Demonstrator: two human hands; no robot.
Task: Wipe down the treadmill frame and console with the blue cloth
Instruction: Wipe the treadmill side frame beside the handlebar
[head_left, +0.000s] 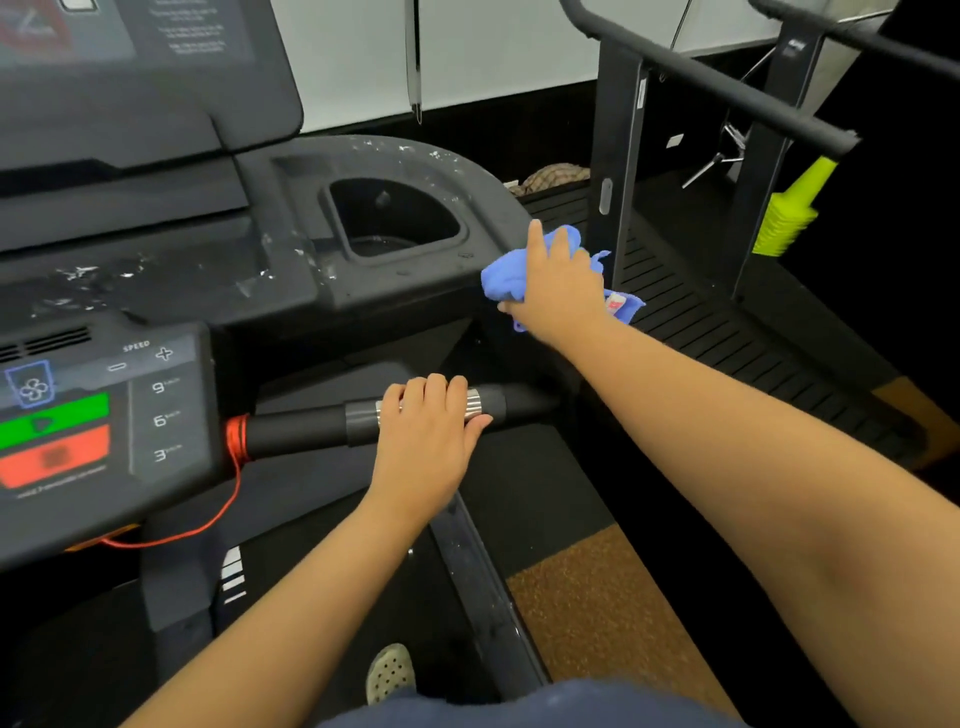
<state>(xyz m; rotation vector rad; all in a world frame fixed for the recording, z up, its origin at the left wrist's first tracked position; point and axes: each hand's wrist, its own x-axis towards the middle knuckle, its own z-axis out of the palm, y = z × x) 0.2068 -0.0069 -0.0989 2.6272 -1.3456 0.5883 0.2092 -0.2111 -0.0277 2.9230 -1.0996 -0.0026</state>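
The black treadmill console (291, 270) fills the left and centre, with a cup holder recess (392, 218) and white specks on its top. My right hand (558, 283) is shut on the bunched blue cloth (506, 278) and presses it against the console's right outer edge. My left hand (428, 434) wraps over the black handlebar (301, 428) at its silver sensor band. The control panel (104, 410) with green and red buttons sits at the lower left.
A red safety cord (228, 499) hangs from the handlebar's inner end. A second treadmill (727, 312) stands close on the right, with a stack of yellow-green cones (789, 218) behind its upright. Brown floor matting (587, 587) lies between the machines.
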